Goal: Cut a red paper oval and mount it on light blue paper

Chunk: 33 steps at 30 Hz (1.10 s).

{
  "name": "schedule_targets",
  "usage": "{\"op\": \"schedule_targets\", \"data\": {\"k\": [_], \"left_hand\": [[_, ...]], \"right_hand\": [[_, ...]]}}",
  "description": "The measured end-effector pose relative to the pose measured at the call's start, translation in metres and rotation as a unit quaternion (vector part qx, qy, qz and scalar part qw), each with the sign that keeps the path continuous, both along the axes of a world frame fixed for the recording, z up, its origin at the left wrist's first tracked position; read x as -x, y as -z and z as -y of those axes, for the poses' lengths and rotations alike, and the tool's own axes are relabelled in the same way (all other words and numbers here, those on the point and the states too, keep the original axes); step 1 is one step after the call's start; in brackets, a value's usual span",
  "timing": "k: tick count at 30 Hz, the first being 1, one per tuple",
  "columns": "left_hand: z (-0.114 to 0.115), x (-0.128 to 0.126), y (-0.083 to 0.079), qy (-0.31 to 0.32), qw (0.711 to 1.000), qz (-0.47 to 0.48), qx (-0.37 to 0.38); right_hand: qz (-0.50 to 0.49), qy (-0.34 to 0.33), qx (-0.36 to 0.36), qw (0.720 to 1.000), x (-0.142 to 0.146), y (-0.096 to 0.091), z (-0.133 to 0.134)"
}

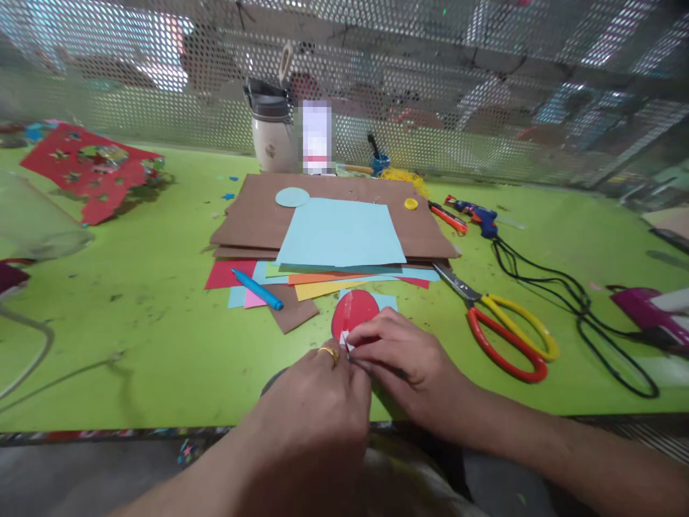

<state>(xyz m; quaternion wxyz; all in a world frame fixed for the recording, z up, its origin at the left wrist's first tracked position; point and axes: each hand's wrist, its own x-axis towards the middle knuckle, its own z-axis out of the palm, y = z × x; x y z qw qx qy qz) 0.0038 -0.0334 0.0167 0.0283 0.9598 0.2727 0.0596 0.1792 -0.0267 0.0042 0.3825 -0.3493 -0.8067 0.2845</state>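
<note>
The green worktop (134, 309) carries everything. On it lies a stack of brown card (258, 215) with a light blue sheet (341, 233) on top and coloured papers under its near edge. To the right lie the scissors (506, 330), near our hands but apart from them. Just in front of the stack lies the red paper disc (358, 310), flat, with a pale strip (347, 310) across it. Our right hand (403, 359) has a narrow grip: its fingertips pinch the lower edge of the disc. Our left hand (317, 402) meets it there with curled fingers. Its tips are hidden, so we cannot tell its grip. The disc looks light, thin and easy to crease, so we judge that it is best held softly at the edge.
</note>
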Motion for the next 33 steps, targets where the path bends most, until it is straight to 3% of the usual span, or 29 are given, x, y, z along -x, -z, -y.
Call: {"op": "schedule_targets", "data": {"k": [5, 8, 12, 18, 22, 29, 33], "left_hand": [[0.005, 0.000, -0.007, 0.003, 0.994, -0.065, -0.083], [0.004, 0.001, -0.008, 0.012, 0.991, -0.068, -0.111], [0.006, 0.004, -0.007, 0.009, 0.993, -0.071, -0.090], [0.013, 0.003, -0.006, -0.031, 0.996, -0.078, -0.026], [0.013, 0.003, -0.007, -0.037, 0.996, -0.068, -0.039], [0.014, 0.003, -0.007, -0.046, 0.997, -0.029, -0.046], [0.014, 0.004, -0.011, -0.051, 0.997, 0.010, -0.061]], "right_hand": [[-0.082, 0.056, 0.230, 0.968, -0.001, -0.012, 0.009], [-0.108, 0.083, 0.293, 0.946, -0.002, -0.013, 0.010], [-0.115, 0.092, 0.308, 0.940, -0.003, -0.011, 0.009], [-0.087, 0.077, 0.257, 0.959, -0.001, -0.014, 0.012], [-0.121, 0.085, 0.272, 0.951, -0.003, -0.012, 0.013], [-0.219, 0.076, 0.338, 0.912, -0.002, -0.009, 0.009], [-0.186, 0.059, 0.308, 0.931, -0.005, -0.012, 0.010]]}}
